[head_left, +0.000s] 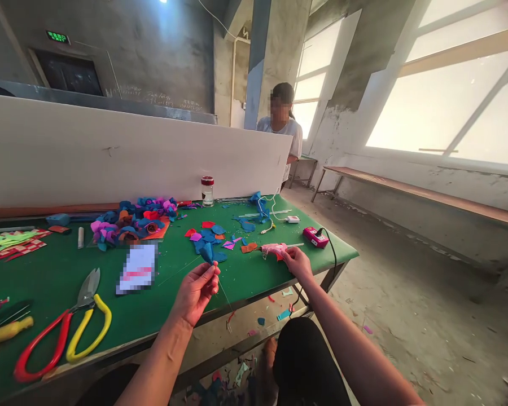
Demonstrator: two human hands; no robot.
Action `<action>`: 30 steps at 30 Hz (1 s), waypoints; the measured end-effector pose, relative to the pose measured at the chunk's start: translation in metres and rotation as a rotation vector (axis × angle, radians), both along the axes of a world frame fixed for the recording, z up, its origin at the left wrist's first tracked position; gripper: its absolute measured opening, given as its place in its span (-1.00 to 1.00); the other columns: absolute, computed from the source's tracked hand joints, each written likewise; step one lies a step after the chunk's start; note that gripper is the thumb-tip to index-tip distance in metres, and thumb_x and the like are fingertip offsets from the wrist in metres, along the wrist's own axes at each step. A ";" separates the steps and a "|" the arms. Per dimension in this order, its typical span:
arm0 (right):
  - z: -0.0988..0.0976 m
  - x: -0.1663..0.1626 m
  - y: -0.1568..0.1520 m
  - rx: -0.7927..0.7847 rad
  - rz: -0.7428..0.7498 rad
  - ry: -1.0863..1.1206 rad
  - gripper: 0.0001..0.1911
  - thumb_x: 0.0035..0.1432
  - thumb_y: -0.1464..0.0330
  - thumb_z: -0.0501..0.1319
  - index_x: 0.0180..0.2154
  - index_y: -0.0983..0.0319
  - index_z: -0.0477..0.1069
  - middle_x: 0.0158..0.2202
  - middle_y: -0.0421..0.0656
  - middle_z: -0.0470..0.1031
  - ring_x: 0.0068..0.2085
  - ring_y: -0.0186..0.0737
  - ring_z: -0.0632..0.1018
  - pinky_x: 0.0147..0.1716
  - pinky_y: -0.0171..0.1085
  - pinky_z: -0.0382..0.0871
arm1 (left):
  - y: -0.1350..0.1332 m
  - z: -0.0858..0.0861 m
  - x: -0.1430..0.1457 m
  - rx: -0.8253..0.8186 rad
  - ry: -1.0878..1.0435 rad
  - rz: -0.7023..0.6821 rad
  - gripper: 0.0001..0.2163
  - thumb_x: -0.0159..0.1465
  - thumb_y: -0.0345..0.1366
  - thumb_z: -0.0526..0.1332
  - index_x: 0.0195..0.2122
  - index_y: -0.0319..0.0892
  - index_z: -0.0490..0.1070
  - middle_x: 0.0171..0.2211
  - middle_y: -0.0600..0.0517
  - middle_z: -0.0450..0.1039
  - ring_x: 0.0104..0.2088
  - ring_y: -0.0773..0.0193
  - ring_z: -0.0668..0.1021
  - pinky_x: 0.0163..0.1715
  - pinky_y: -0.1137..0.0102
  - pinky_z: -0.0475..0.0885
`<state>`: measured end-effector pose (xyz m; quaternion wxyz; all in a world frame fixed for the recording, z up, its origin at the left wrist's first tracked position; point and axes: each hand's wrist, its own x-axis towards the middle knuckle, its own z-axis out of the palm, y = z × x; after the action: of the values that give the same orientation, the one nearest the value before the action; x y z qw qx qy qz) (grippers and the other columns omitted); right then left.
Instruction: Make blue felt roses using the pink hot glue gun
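Note:
My left hand [198, 290] is pinched on a thin wire stem with a small blue felt piece [207, 252] at its top, held just above the green table [245, 273] near its front edge. Out to the right, my right hand [295, 261] closes on the pink glue gun [274, 249], which lies on the table with its nozzle pointing left. Loose blue, red and pink felt petals [211, 234] lie scattered between the two hands and the table's middle.
Large red and yellow handled shears [74, 324] lie at the front left. A heap of felt flowers [129, 220], a glass jar [207, 190], a pink power adapter [315, 237] and a white partition board [110, 152] are farther back. A person [283, 127] sits beyond the board.

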<state>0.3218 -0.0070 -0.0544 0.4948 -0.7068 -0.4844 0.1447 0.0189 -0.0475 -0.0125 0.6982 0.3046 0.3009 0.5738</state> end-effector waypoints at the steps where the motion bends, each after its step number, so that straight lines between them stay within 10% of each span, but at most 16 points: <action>1: 0.000 -0.001 -0.001 0.016 -0.003 -0.024 -0.70 -0.06 0.09 0.28 -0.50 0.18 0.38 -0.53 -0.20 0.48 -0.44 -0.18 0.49 -0.43 -0.27 0.33 | -0.001 0.001 0.000 0.006 0.011 0.002 -0.73 -0.08 -0.39 0.47 -0.35 -0.34 0.53 -0.48 0.02 0.47 -0.59 0.47 0.41 -0.68 0.56 0.32; 7: 0.019 -0.046 -0.019 0.180 0.061 -0.052 -0.66 0.09 0.07 0.18 -0.26 0.19 0.44 -0.15 0.00 0.48 -0.10 -0.04 0.46 -0.11 -0.09 0.32 | -0.007 0.001 -0.004 0.078 0.077 0.036 -0.75 -0.04 -0.32 0.46 -0.36 -0.30 0.53 -0.48 0.02 0.47 -0.58 0.46 0.40 -0.65 0.54 0.34; 14: 0.056 -0.161 -0.047 0.154 0.600 0.223 -0.59 0.04 0.11 0.27 -0.11 0.18 0.47 -0.08 -0.08 0.54 -0.03 -0.07 0.51 -0.07 -0.15 0.36 | -0.008 -0.001 -0.003 0.131 0.125 0.126 -0.75 -0.03 -0.25 0.45 -0.37 -0.27 0.53 -0.53 0.05 0.45 -0.60 0.45 0.39 -0.63 0.53 0.34; 30: 0.063 -0.196 -0.047 0.193 0.445 0.003 -0.80 -0.04 0.25 0.27 -0.33 0.19 0.43 -0.27 -0.14 0.51 -0.17 -0.11 0.50 -0.15 -0.18 0.35 | -0.013 -0.002 0.001 0.157 0.077 0.069 -0.75 -0.04 -0.21 0.45 -0.50 -0.25 0.44 -0.60 0.11 0.38 -0.62 0.45 0.34 -0.60 0.52 0.24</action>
<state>0.1261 -0.0542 0.0085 0.5168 -0.5320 -0.6389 0.2045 0.0199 -0.0610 -0.0148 0.6401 0.3695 0.2918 0.6072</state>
